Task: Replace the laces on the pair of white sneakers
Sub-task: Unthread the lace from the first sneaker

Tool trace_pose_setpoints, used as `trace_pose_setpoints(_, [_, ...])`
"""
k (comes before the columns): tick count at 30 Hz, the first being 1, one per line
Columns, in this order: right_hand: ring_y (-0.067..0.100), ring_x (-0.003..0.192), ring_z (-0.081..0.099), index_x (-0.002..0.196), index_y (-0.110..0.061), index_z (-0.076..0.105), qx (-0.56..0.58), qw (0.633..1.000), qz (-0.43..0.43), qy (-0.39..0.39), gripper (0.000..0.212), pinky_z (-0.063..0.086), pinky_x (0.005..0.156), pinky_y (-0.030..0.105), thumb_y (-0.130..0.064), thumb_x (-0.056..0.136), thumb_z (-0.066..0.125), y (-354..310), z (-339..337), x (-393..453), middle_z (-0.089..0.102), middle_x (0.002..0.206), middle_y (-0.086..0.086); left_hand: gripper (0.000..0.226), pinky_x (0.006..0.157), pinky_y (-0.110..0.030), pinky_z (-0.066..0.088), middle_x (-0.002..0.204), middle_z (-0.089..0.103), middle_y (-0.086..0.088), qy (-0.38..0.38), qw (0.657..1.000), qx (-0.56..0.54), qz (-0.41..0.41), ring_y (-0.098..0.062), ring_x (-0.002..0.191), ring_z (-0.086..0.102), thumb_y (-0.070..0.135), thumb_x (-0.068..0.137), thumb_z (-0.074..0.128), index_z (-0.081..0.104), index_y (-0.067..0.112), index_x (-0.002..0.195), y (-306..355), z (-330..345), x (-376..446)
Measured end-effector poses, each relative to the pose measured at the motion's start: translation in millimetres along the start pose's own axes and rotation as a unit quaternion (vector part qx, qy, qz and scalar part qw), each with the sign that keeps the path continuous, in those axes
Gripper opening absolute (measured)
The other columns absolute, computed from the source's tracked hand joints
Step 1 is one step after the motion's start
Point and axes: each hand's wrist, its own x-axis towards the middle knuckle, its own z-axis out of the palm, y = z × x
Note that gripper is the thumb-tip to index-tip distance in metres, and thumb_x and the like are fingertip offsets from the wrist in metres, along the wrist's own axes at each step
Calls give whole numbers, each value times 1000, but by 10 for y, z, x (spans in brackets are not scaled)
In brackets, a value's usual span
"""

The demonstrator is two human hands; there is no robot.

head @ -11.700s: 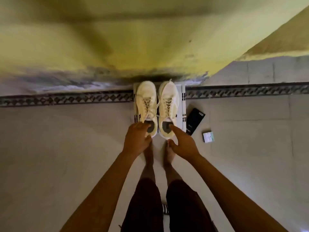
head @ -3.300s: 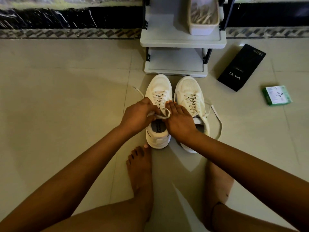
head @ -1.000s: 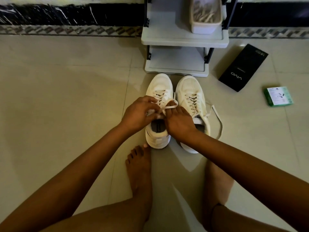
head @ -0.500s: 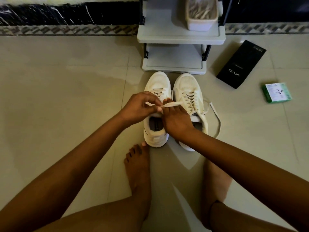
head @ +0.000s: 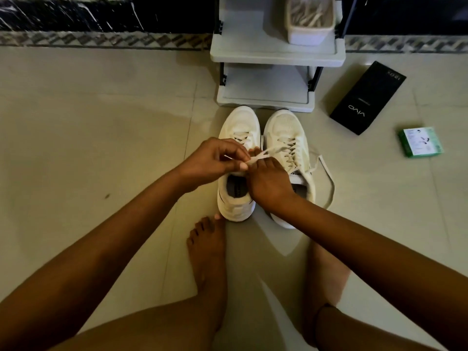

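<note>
Step in hand, as judged: unthreading the old lace [head: 263, 154] from the left sneaker [head: 238, 173], which stands on the floor [head: 101, 138] touching the right sneaker [head: 291, 153]. The left hand [head: 215, 159] pinches the lace; the right hand [head: 268, 181] pinches it beside the eyelets. Draw one crossing at a time, pulling straight along the eyelet (a sideways pull may bind). The rack [head: 266, 97] stands just beyond the toes; open floor lies left.
</note>
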Motion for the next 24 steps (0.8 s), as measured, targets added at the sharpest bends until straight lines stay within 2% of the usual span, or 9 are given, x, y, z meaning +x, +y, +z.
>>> trace_pose_setpoints(2, [44,105,60,122,12,53,18,1000,-10,-2,44,48,92,47,-10,84,54,-23,-40,-28,58,118,33,17,85,-19,48,100,65,6,21,1000,16,0,0,96,60,6,79,71,70,20,89,-38,-36,-11])
trace_pose_setpoints(5, [42,80,68,106,13,63,-15,1000,-2,1,49,56,69,45,-10,65,76,-24,-35,-33,67,96,31,23,91,-30,42,126,56,2,16,953,303,17,-16,116,52,18,79,73,71,22,102,-223,-82,-17])
trace_pose_setpoints(8, [43,78,67,109,16,60,-20,1000,-5,20,57,56,69,46,-9,62,80,-38,-50,-28,66,96,33,27,78,-35,47,125,61,-5,61,864,492,84,-29,103,61,17,76,75,73,22,102,-271,42,-64])
trace_pose_setpoints(11, [44,86,66,111,15,59,-17,1000,-8,14,48,54,78,48,-13,72,61,-26,-24,-27,65,101,33,32,62,-33,52,104,70,-12,97,824,540,142,-32,75,68,12,60,85,75,16,90,-315,185,-83])
trace_pose_setpoints(14, [43,84,67,107,14,62,-23,1000,-15,4,47,55,75,47,-15,70,58,-11,4,-14,66,99,32,26,61,-31,51,103,70,-10,97,800,577,134,-31,79,67,13,67,81,74,13,92,-337,195,-69])
trace_pose_setpoints(16, [43,86,67,106,13,63,-11,999,-16,27,45,55,75,48,-14,70,57,-23,-16,-24,65,100,32,21,68,-33,48,105,69,-9,108,851,502,113,-31,91,64,21,80,67,73,10,97,-260,177,-39])
trace_pose_setpoints(19, [38,120,51,130,3,49,15,999,-17,26,42,40,101,41,-10,91,47,-49,-113,-26,52,130,25,27,75,-37,52,92,71,-6,74,957,241,143,-24,90,64,30,81,62,74,8,90,130,181,-5])
trace_pose_setpoints(21, [32,132,38,138,-3,40,-2,1000,-5,13,45,30,108,37,-16,96,44,-45,-131,-25,42,141,17,25,76,-37,53,90,72,-5,46,962,198,182,-18,85,66,28,82,64,74,8,91,315,202,23])
trace_pose_setpoints(24, [39,108,60,120,10,56,-7,1000,1,-3,52,48,93,40,-13,76,73,-44,-101,-37,61,116,28,32,85,-42,51,107,69,-5,81,942,284,157,-21,99,63,30,83,60,71,12,107,278,111,63])
